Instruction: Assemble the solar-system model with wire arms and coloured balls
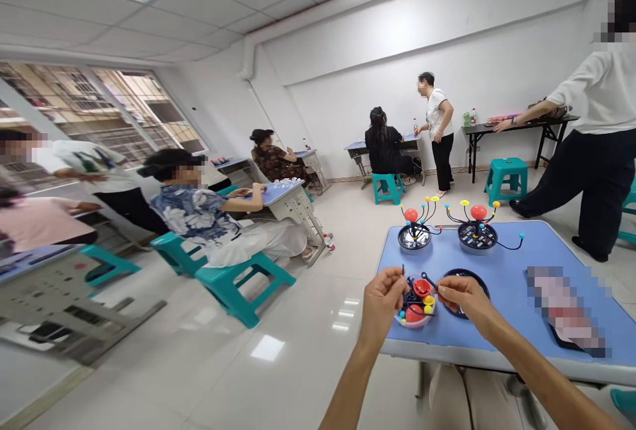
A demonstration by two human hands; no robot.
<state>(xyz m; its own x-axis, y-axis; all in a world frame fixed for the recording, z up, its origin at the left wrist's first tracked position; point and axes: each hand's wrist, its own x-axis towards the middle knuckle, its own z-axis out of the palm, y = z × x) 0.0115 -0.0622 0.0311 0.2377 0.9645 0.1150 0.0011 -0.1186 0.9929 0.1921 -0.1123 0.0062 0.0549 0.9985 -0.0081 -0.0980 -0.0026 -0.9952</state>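
Note:
My left hand (385, 299) is closed in a pinch on a small dark piece above the left rim of a clear tub (415, 324). The tub holds black parts, red half-shells (422, 287) and small yellow and blue balls. My right hand (460, 294) pinches a black rod with a ring end (428, 280) over the tub's right side. Partly under my right hand lies a round black base (479, 279) on the blue table (521, 244). Behind stand two models with black round bases, curved arms and red centre balls, one at left (415, 236) and one at right (477, 234).
A blurred-out flat object (564, 311) lies at the table's right. A person (596, 118) stands beyond the right edge. Other people sit at desks on the left, near teal stools (248, 284). Another teal stool (507, 178) stands behind the table.

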